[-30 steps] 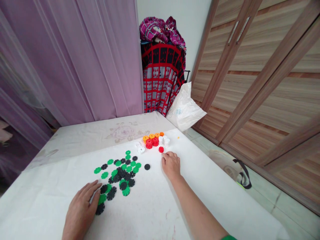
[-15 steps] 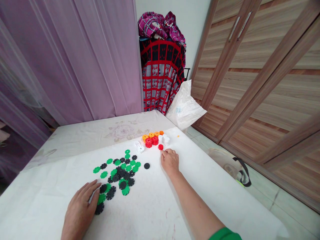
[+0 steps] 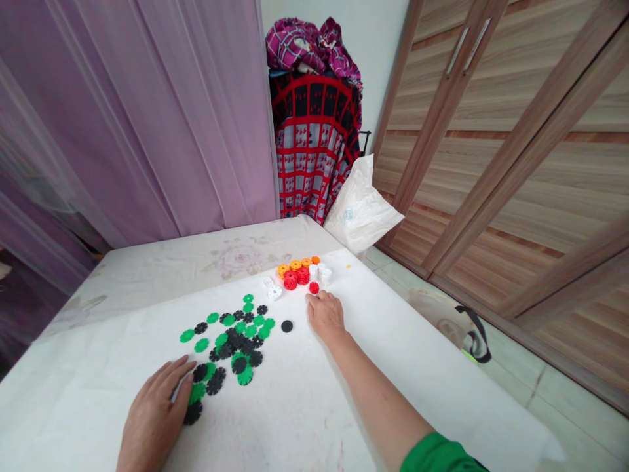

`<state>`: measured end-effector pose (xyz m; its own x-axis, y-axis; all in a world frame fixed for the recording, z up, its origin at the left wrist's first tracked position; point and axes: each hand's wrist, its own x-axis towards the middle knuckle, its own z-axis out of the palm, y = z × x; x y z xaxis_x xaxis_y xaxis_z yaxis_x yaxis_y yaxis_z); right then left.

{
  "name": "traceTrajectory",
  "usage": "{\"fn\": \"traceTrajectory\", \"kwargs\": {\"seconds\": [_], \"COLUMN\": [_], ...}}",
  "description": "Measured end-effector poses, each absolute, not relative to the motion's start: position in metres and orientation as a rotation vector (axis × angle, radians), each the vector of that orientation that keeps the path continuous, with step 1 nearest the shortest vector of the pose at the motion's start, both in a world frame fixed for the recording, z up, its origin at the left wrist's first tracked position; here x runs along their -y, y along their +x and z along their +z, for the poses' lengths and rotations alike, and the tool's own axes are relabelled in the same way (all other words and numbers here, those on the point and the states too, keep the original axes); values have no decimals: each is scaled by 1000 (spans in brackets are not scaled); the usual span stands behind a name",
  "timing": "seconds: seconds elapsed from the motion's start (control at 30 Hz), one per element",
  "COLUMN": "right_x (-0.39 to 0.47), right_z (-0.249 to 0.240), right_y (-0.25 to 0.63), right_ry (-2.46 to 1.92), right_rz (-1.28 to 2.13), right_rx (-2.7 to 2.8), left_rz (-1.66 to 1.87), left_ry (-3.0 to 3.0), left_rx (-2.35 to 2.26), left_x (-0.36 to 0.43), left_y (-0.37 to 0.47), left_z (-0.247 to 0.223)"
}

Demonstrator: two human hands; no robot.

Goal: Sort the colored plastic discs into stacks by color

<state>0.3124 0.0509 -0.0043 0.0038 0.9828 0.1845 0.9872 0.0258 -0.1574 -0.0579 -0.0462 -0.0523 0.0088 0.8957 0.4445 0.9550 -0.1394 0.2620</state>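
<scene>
Disc stacks (image 3: 290, 280) mid-frame risked toppling, I judged, if the right hand (image 3: 326, 316), grip unclear, overreached; the left hand (image 3: 156, 408) lay uncurled.

The one view looks out from the person's head, above the near part of the table (image 3: 295, 413), facing forward and down across its top. It takes in a wide sweep (the wardrobe (image 3: 462, 164) leans on the right, the curtain (image 3: 206, 118) slants on the left) and reaches to the far wall (image 3: 381, 39). The left hand (image 3: 157, 406) and right hand (image 3: 327, 314) come in from the near side, while the green and black discs (image 3: 238, 342) between them appear small.
</scene>
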Motion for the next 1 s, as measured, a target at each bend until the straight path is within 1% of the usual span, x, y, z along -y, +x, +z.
{"fn": "traceTrajectory", "kwargs": {"seconds": [0.37, 0.67, 1.0], "right_x": [-57, -55, -55], "right_z": [-2, -7, -5], "right_y": [315, 324, 328], "right_ry": [-2141, -2093, -2140], "right_rz": [-17, -7, 22], "right_rx": [2007, 1986, 1927], "left_rz": [-773, -770, -761], "left_ry": [-2161, -2159, -2156], "left_rx": [1988, 1981, 1938], "left_x": [48, 49, 48], "left_y": [-58, -57, -56], "left_z": [-50, -48, -50]}}
